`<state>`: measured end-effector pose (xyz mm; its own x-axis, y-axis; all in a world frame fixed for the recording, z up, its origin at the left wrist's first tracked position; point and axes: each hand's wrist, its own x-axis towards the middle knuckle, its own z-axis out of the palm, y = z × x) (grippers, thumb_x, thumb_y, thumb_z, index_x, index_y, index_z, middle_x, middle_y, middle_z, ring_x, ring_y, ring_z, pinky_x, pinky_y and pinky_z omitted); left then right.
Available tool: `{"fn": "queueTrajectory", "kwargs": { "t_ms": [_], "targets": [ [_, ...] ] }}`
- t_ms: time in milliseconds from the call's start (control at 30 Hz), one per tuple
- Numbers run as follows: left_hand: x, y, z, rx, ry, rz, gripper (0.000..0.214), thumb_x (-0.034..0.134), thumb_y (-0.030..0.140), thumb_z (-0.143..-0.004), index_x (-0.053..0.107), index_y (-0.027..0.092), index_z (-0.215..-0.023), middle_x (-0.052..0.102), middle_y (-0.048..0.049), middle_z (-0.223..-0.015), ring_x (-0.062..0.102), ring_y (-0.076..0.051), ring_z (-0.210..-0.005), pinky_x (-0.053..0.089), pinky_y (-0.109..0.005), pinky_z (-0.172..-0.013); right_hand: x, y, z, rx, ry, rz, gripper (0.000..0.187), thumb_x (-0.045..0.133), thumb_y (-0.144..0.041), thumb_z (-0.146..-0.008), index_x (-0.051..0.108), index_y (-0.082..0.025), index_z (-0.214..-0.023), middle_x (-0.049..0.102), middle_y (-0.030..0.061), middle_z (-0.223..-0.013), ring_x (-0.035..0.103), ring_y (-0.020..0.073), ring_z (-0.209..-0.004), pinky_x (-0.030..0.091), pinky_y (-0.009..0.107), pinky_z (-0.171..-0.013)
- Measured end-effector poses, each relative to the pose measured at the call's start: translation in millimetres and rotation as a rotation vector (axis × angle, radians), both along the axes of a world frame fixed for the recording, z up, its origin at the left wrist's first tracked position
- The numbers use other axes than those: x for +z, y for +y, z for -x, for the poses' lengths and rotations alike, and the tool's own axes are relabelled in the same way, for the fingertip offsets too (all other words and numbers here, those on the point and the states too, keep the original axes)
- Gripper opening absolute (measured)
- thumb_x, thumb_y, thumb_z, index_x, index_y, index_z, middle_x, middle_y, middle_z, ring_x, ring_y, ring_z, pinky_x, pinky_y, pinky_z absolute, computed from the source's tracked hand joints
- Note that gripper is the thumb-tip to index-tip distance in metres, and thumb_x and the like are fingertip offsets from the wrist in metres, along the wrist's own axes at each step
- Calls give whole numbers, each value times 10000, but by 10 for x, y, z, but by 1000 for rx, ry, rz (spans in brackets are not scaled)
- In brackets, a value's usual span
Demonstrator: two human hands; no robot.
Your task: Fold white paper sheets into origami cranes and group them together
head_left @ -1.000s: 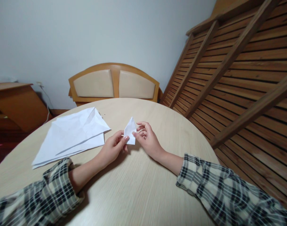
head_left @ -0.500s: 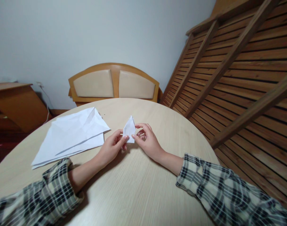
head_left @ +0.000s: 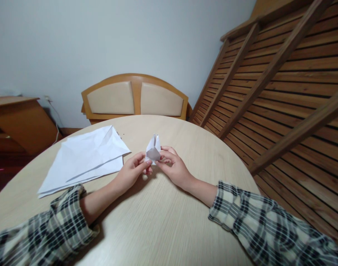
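A small piece of folded white paper [head_left: 153, 150] stands between my two hands, a little above the table. Two narrow points rise at its top, and a shaded opening faces me below them. My left hand [head_left: 134, 167] pinches its lower left edge, thumb in front. From the other side, my right hand [head_left: 174, 166] is closed on the lower right edge with thumb and fingers. The fingertips behind the paper are partly hidden.
Several white paper sheets [head_left: 83, 159], creased and overlapping, lie on the round wooden table [head_left: 169, 221] to the left. Beyond the far edge is a padded headboard [head_left: 134, 96]. A slatted wooden frame [head_left: 269, 99] leans at the right, and a wooden desk [head_left: 22, 122] stands far left.
The folded paper has spread from a flat pointed shape into one with two separate tips and an opening in front. Both hands keep hold of it and have barely shifted.
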<state>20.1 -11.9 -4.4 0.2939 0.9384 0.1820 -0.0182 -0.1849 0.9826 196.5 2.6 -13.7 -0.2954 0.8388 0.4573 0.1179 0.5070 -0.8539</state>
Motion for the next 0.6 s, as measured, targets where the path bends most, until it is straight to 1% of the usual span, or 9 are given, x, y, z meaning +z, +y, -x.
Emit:
{"fn": "queueTrajectory", "kwargs": {
  "t_ms": [100,233,367,433,533,600],
  "targets": [
    [-10,0,2,3,-46,40,256,669,379,-786,608,170,-922,630,6,-673,578,-127,-599,461,-252,-597,1,2,-11,33,21,-2,233,580,-154,-832,731,-281,-956,521,58,-1242,496,205,-1223,517,362,-883],
    [5,-17,-1,16,-98,66,275,689,364,-753,629,163,-931,623,20,-648,569,-122,-585,444,-246,-606,2,-1,-30,41,28,14,319,543,-102,-822,750,-303,-957,517,49,-1312,492,201,-1264,463,402,-999],
    [-1,-27,0,9,-128,87,267,672,356,-776,649,157,-952,650,-3,-727,554,-120,-615,415,-240,-608,17,-6,-39,16,-11,-12,337,541,-81,-811,757,-298,-952,563,37,-1319,489,199,-1281,394,430,-1072],
    [-10,-26,0,-9,-141,93,278,668,361,-785,651,154,-969,649,-9,-757,556,-128,-641,410,-242,-611,29,-11,-39,15,-12,-26,320,544,-81,-809,760,-279,-936,573,46,-1314,504,197,-1266,395,418,-1068],
    [-13,-25,-4,-33,-131,64,296,659,378,-801,650,155,-995,639,-10,-772,562,-143,-692,410,-245,-625,47,-23,-34,-3,-9,-45,296,544,-85,-808,762,-255,-912,554,75,-1316,513,203,-1251,446,383,-1002],
    [-12,-26,-6,-27,-94,32,292,643,392,-818,653,160,-995,643,-16,-796,560,-149,-709,415,-250,-632,57,-30,-31,-16,-13,-55,290,541,-83,-808,760,-247,-905,542,88,-1306,505,208,-1255,468,371,-962]
  ]
}}
